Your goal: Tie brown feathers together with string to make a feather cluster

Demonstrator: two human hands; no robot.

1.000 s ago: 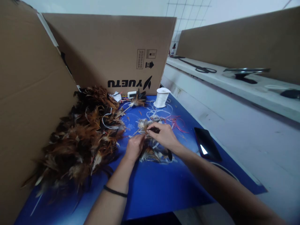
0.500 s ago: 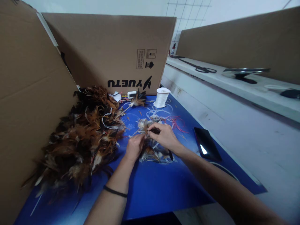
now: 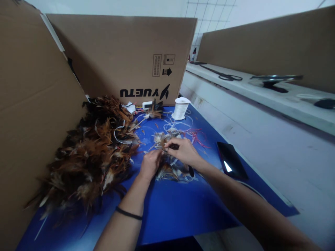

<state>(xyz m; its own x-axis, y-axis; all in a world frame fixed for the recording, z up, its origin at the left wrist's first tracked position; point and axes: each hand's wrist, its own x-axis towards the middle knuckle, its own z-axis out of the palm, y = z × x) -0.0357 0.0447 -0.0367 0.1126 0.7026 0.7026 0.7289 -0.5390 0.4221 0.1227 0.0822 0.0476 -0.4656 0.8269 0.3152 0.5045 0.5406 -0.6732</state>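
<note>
My left hand (image 3: 151, 164) is closed at the middle of the blue table (image 3: 180, 205), its fingertips hidden beside a small pile of grey and brown feathers (image 3: 174, 173). Just right of it, my right hand (image 3: 181, 150) has thumb and forefinger pinched together, almost touching the left fingers. Whatever lies between the fingertips is too small to make out. Feathers show behind and below both hands. White ribbon (image 3: 185, 122) lies in loops behind them, near a white spool (image 3: 180, 108). Red strands (image 3: 199, 137) lie to the right of the feathers.
A large heap of brown and black feathers (image 3: 96, 153) covers the table's left side. Cardboard panels (image 3: 117, 52) stand at the left and back. A black phone (image 3: 231, 160) lies at the right edge. Scissors (image 3: 227, 77) rest on the white ledge (image 3: 246, 91).
</note>
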